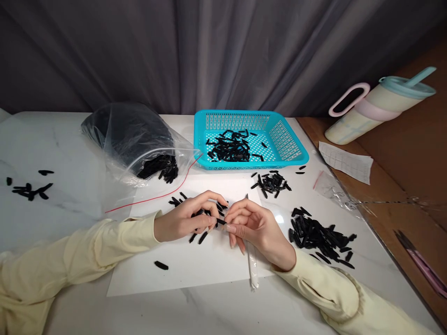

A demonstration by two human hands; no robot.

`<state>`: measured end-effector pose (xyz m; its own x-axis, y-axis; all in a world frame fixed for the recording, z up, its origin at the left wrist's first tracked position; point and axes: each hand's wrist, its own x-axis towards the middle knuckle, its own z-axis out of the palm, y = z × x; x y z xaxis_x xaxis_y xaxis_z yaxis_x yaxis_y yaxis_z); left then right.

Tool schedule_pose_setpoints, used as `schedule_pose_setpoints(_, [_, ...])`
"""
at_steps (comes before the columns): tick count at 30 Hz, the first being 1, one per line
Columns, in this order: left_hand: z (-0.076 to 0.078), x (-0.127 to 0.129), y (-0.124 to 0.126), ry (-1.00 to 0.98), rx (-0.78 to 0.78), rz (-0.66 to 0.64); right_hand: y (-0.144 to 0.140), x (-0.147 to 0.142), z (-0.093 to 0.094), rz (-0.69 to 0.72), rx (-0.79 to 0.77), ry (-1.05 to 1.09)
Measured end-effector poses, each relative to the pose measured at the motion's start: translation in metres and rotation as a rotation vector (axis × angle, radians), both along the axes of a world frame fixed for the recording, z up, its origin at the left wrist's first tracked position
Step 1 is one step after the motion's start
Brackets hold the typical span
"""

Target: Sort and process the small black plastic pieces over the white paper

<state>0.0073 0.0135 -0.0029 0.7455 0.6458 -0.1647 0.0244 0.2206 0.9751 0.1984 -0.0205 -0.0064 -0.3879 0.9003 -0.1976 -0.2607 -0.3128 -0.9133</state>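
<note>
At the centre of the frame, over a white sheet (195,270) on the counter (70,153), the left hand (185,221) and the right hand (253,225) meet; both pinch the ends of one small black piece (220,222), fingertips closed on it, held just above the sheet; a few loose pieces (197,237) lie under and beside the left hand, and one lone piece (161,265) sits lower left on the sheet; a thin white tool (253,267) lies under the right hand, its end pointing to the lower edge of the frame; right of the hands a large pile (319,237) rests on the counter, with a smaller pile (272,183) above it; the blue basket (296,156) at upper centre holds a modest heap (230,146), which I judge to be the finished share; the open bag (132,135) at upper left still holds many more, and a scatter (30,188) lies at far left; by this showing the work seems early, with most pieces outside the basket; a tumbler (377,109) lies tilted at upper right beside a paper slip (345,160).
</note>
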Motion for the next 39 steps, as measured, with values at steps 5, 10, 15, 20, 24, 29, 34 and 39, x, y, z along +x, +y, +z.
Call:
schedule_pose_setpoints(5, [0.000, 0.000, 0.001, 0.000, 0.025, -0.010, -0.002, 0.000, -0.002, 0.000, 0.033, -0.038])
schedule_pose_setpoints(10, [-0.001, -0.001, 0.001, 0.000, 0.045, -0.012, -0.003, -0.001, -0.003, -0.001, 0.053, -0.065])
schedule_pose_setpoints(15, [-0.001, -0.001, 0.000, 0.036, 0.113, -0.011, -0.007, 0.000, -0.002, -0.022, 0.187, -0.199])
schedule_pose_setpoints(20, [0.007, 0.002, 0.000, 0.144, 0.244, 0.040, -0.018, 0.003, -0.004, -0.162, 0.821, -0.620])
schedule_pose_setpoints(24, [0.012, 0.005, -0.001, 0.203, 0.155, 0.049, -0.019, 0.004, -0.009, -0.245, 1.224, -0.753])
schedule_pose_setpoints(29, [0.011, 0.006, -0.004, 0.167, -0.065, 0.062, -0.016, 0.003, -0.012, -0.175, 1.378, -0.891])
schedule_pose_setpoints(34, [0.010, 0.008, -0.007, 0.172, -0.084, 0.097, -0.020, -0.001, -0.010, -0.144, 1.521, -1.017])
schedule_pose_setpoints(39, [0.012, 0.011, -0.007, 0.140, -0.104, 0.243, -0.018, 0.001, 0.005, -0.177, 1.495, -1.111])
